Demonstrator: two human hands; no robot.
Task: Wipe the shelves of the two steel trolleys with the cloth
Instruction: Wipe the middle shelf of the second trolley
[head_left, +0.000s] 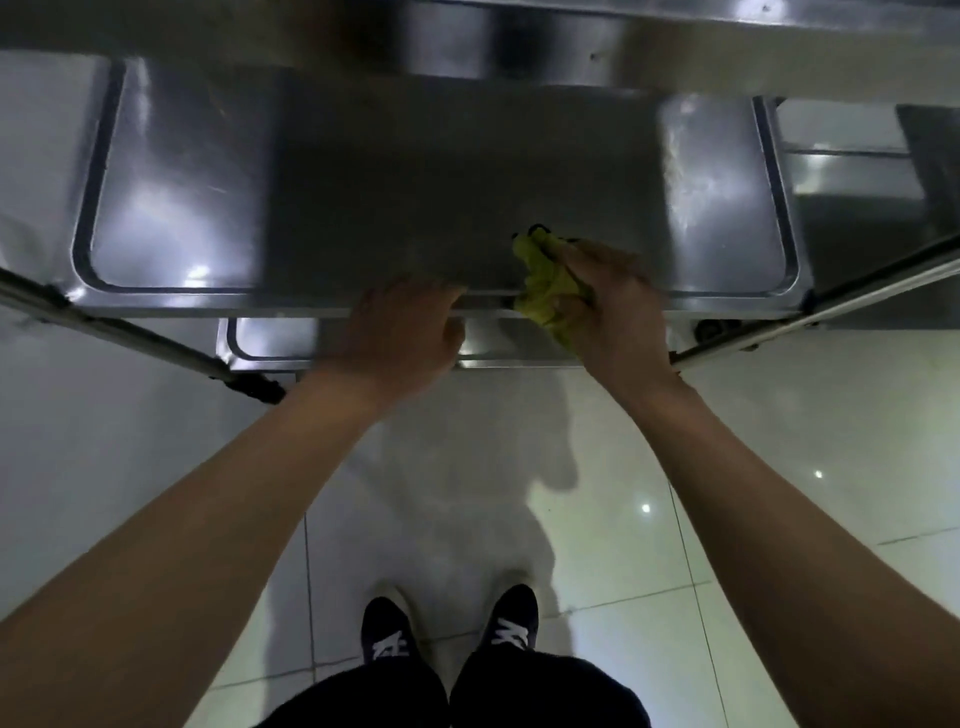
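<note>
A steel trolley stands in front of me, and its middle shelf (218, 208) fills the upper half of the view. My left hand (400, 332) grips the shelf's near rim, fingers curled over the edge. My right hand (618, 306) holds a crumpled yellow-green cloth (545, 283) against the shelf's near edge, right of centre. A lower shelf (270, 340) shows beneath the rim. The top shelf (675, 41) overhangs at the top of the view.
The trolley's steel legs slope out at the left (119, 332) and right (831, 306), each ending in a castor. Another steel surface (857, 171) lies at the far right. Glossy white floor tiles (649, 467) spread below, with my dark shoes (452, 623) on them.
</note>
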